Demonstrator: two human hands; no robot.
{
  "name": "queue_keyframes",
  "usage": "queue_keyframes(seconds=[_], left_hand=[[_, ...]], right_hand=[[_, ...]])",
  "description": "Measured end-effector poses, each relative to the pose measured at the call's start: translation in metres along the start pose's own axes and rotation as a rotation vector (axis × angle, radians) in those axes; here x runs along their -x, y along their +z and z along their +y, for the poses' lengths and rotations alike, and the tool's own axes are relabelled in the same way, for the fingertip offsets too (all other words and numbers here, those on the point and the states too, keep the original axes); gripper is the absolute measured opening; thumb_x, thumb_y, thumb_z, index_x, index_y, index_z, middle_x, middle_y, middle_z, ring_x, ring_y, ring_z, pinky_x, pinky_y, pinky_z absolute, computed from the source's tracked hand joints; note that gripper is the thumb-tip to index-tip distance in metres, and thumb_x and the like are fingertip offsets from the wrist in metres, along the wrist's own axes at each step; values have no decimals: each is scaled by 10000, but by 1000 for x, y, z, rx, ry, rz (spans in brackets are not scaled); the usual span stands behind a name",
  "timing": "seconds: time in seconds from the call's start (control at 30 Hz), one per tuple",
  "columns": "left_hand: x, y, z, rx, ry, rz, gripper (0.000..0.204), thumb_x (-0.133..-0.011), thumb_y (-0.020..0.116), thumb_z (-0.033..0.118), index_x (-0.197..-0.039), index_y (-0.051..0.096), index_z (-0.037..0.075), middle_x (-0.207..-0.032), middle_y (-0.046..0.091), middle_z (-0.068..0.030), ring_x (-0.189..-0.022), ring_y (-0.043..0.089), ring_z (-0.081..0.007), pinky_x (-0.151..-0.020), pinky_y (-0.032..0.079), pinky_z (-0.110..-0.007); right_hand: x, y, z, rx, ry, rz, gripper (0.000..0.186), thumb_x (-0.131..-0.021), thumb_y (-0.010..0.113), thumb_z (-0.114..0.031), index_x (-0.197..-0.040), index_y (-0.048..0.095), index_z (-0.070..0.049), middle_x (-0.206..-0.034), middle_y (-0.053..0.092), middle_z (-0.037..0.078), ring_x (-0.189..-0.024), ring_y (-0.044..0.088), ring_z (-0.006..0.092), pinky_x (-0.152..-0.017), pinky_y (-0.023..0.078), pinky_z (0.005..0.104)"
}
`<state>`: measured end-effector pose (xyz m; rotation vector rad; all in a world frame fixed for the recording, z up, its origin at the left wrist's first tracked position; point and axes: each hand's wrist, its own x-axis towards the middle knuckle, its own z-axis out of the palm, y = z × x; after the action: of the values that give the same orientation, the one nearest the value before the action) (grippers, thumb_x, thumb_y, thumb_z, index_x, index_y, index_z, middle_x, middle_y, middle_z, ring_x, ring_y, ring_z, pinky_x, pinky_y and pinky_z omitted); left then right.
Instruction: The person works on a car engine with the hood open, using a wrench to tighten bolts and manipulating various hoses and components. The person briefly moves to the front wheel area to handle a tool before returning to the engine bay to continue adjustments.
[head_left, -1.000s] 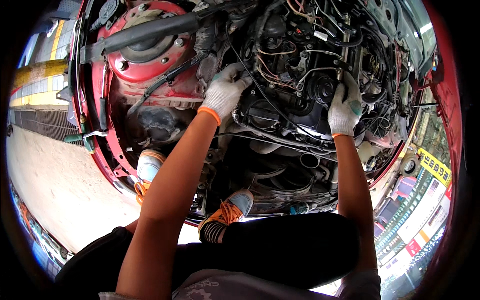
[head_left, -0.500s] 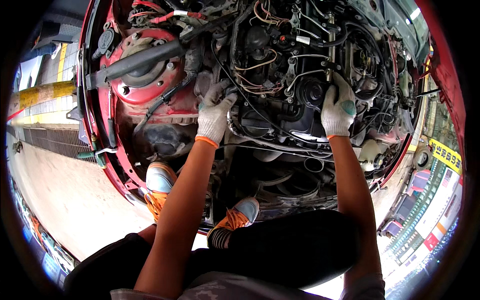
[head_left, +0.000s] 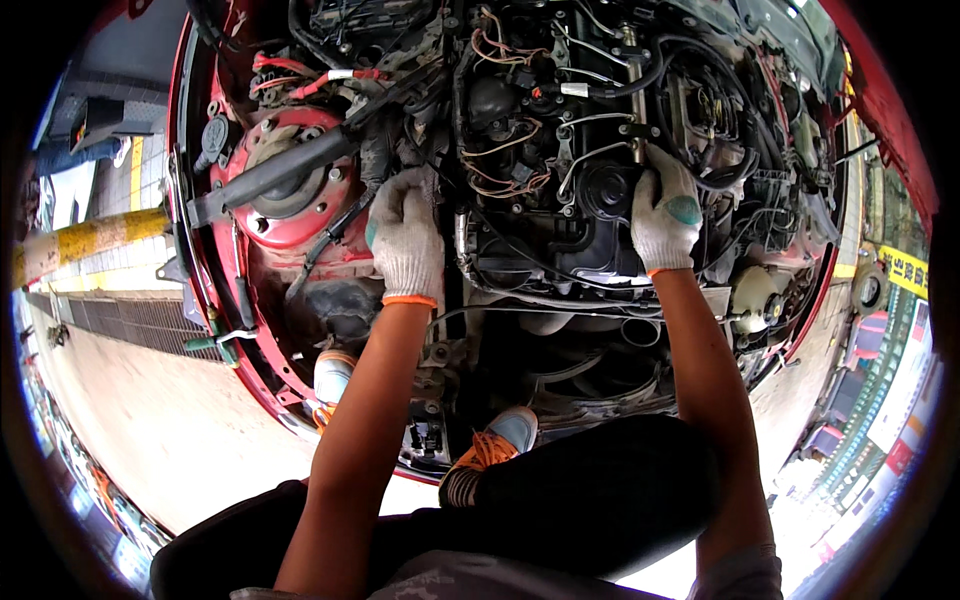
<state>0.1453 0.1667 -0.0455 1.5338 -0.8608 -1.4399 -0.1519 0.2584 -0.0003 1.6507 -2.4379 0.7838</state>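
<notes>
My left hand (head_left: 407,240), in a white knit glove with an orange cuff, reaches down at the left side of the engine (head_left: 590,245). Its fingers are bent together among dark hoses, and their tips are hidden, so what they grip cannot be made out. On the engine's right part lies my right hand (head_left: 665,222), gloved alike with a green patch on its back. Thumb and fingers are apart and stretched forward, beside the round black cap (head_left: 606,190) and close to the lower end of a metal fuel rail (head_left: 639,110). I see nothing held in it.
A red strut tower (head_left: 300,220) with a dark bar (head_left: 275,178) across it stands left. Green-handled tools (head_left: 228,342) lie on the left fender edge. A pale reservoir (head_left: 755,298) sits at right. My shoe (head_left: 505,435) is inside the front of the engine bay.
My left hand has moved left, away from the thin black cable, and turned so its fingers point forward and down. My right hand stays beside the cap. The whole view has shifted slightly.
</notes>
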Motion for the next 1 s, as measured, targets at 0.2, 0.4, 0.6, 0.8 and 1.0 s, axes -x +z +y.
queue_keyframes(seconds=[0.2,0.4,0.6,0.8,1.0], left_hand=[[-5,43,44,-553,350,-160,316,-977,598,191,-1206,675,-14,-1166,711,-214,-1071,701,-354,-953,533,-394],[-65,78,22,-1254,216,-303,348,-960,597,149,-1264,647,-13,-1178,690,-266,-1151,663,-375,-956,551,-404],[-85,78,21,-1170,154,-431,481,-855,605,118,-1292,553,-77,-1159,667,-347,-1128,653,-476,-964,542,-480],[-26,58,64,-872,110,-236,383,-894,597,124,-1244,569,-29,-1135,681,-324,-1111,645,-489,-939,527,-464],[-24,19,48,-324,117,-394,359,-956,625,108,-1293,588,-10,-1218,699,-191,-1127,657,-315,-981,489,-374]], right_hand=[[1,-2,-1,-8,31,10,290,-946,610,-99,-1220,705,-101,-1171,716,122,-1109,672,332,-1001,527,442],[-1,-5,-2,-16,48,-6,297,-956,593,-121,-1234,698,-113,-1195,710,120,-1147,654,339,-1027,512,455],[2,-6,1,-13,94,-39,303,-949,593,-120,-1235,696,-112,-1213,703,124,-1164,646,341,-1045,502,453],[0,-4,-1,-49,44,-14,299,-941,594,-100,-1222,698,-101,-1190,711,125,-1154,653,340,-1042,505,453],[-3,-7,-6,-64,70,-22,293,-940,589,-90,-1212,700,-91,-1175,715,124,-1140,660,343,-1040,508,450]])
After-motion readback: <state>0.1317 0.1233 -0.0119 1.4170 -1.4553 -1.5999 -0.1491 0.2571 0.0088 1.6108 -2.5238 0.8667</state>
